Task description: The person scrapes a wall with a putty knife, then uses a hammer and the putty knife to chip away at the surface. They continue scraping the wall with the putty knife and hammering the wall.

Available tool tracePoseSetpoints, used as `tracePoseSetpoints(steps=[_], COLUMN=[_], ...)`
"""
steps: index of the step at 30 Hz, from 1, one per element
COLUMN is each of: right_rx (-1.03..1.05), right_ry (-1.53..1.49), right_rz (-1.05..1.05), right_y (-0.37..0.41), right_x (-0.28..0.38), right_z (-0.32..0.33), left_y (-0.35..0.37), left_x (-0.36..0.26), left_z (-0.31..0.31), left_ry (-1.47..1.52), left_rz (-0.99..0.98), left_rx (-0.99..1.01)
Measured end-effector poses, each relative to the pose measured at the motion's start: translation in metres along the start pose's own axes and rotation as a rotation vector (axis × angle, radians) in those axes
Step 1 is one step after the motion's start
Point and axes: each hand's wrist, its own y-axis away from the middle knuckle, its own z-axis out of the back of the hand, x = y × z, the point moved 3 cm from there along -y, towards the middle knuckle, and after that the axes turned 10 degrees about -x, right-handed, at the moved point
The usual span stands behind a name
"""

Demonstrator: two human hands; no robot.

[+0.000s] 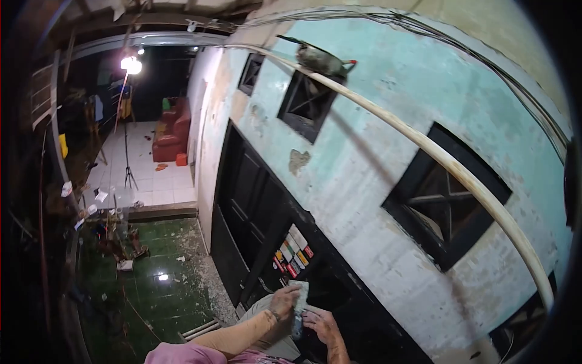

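Observation:
Low in the head view, my left hand (pixel 285 301) is closed on a pale, flat, worn rectangular piece (pixel 301 292). Its exact kind I cannot make out. My right hand (pixel 322 323) is on the other side, with fingers bent against the lower part of the same piece. Below it, between both hands, is a small bluish-grey patch (pixel 297 328), too blurred to name. Both hands are in front of my lap and the dark door panel.
A long pale pole (pixel 448 164) curves along the peeling turquoise wall (pixel 376 79). A dark rounded container (pixel 321 60) rests by it. Dark doors (pixel 245 188) stand below. Ladder rails (pixel 200 327) show beside me, above green floor tiles (pixel 160 297). A lamp stand (pixel 127 151) and red sofa (pixel 173 133) are farther back.

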Motion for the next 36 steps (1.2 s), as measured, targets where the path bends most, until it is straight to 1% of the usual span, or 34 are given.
tracePoseSetpoints(steps=[1, 2, 4, 6, 8, 9, 10, 12, 15, 18, 19, 20, 21, 22, 24, 25, 27, 29, 30, 31, 32, 33, 35, 36], right_rx=[0.045, 0.021, -0.027, 0.013, 0.067, 0.094, 0.065, -0.003, -0.121, -0.177, -0.177, -0.176, -0.177, -0.175, -0.169, -0.150, -0.118, -0.152, -0.173, -0.197, -0.224, -0.254, -0.313, -0.348], right_ry=[0.022, 0.167, 0.444, 1.187, 1.374, 1.468, 1.387, 1.217, 1.194, 0.991, 0.979, 0.965, 0.950, 0.912, 0.825, 0.806, 0.768, 0.761, 0.753, 0.772, 0.788, 0.804, 0.768, 0.749], right_rz=[0.024, 0.017, 0.002, 0.208, 0.156, 0.130, 0.145, 0.180, 0.129, 0.081, 0.061, 0.039, 0.021, 0.154, 0.413, 0.373, 0.295, 0.260, 0.247, 0.316, 0.386, 0.456, 0.488, 0.499], right_y=[0.000, -0.006, -0.015, -0.010, -0.007, -0.006, -0.004, -0.001, 0.003, 0.000, -0.002, -0.003, -0.008, -0.011, -0.015, -0.017, -0.011, -0.004, 0.000, 0.004, 0.009, 0.012, 0.017, 0.022], right_x=[0.001, -0.006, -0.028, -0.031, -0.063, -0.073, -0.070, -0.060, -0.015, 0.011, 0.015, 0.017, 0.019, 0.015, 0.000, 0.002, 0.013, 0.032, 0.042, 0.053, 0.063, 0.073, 0.087, 0.093], right_z=[0.002, 0.013, 0.042, 0.064, 0.096, 0.107, 0.107, 0.107, 0.076, 0.063, 0.063, 0.064, 0.066, 0.070, 0.081, 0.081, 0.081, 0.078, 0.076, 0.074, 0.073, 0.072, 0.074, 0.074], left_y=[-0.011, -0.021, -0.012, -0.005, -0.005, -0.005, 0.006, 0.016, 0.010, 0.006, -0.004, -0.009, -0.014, -0.019, -0.031, -0.036, -0.058, -0.062, -0.050, -0.049, -0.054, -0.068, -0.087, -0.082], left_x=[0.003, 0.006, -0.016, -0.021, -0.008, 0.000, -0.004, -0.007, 0.012, -0.004, 0.003, -0.003, 0.005, 0.004, 0.004, 0.011, 0.063, 0.057, 0.042, 0.028, 0.038, 0.080, 0.115, 0.100], left_z=[0.025, 0.050, 0.087, 0.129, 0.181, 0.204, 0.215, 0.233, 0.243, 0.210, 0.210, 0.202, 0.192, 0.179, 0.165, 0.164, 0.187, 0.184, 0.172, 0.164, 0.171, 0.192, 0.206, 0.195], left_ry=[-0.026, -0.053, 0.136, 0.314, 0.233, 0.167, 0.210, 0.094, 0.238, 0.295, -0.071, -0.430, -0.118, 0.194, 0.251, 0.139, -0.045, 0.079, 0.193, 0.305, 0.212, 0.047, -0.161, -0.111], left_rz=[-0.030, -0.058, 0.045, 0.115, 0.089, 0.054, 0.008, -0.060, -0.045, 0.092, -0.037, -0.180, -0.021, 0.136, 0.192, 0.117, -0.023, 0.080, 0.183, 0.286, 0.212, 0.114, -0.015, 0.080], left_rx=[-0.067, -0.135, -0.266, -0.387, -0.529, -0.639, -0.663, -0.753, -0.782, -0.700, -0.644, -0.634, -0.632, -0.614, -0.520, -0.474, -0.403, -0.408, -0.423, -0.434, -0.382, -0.346, -0.299, -0.313])
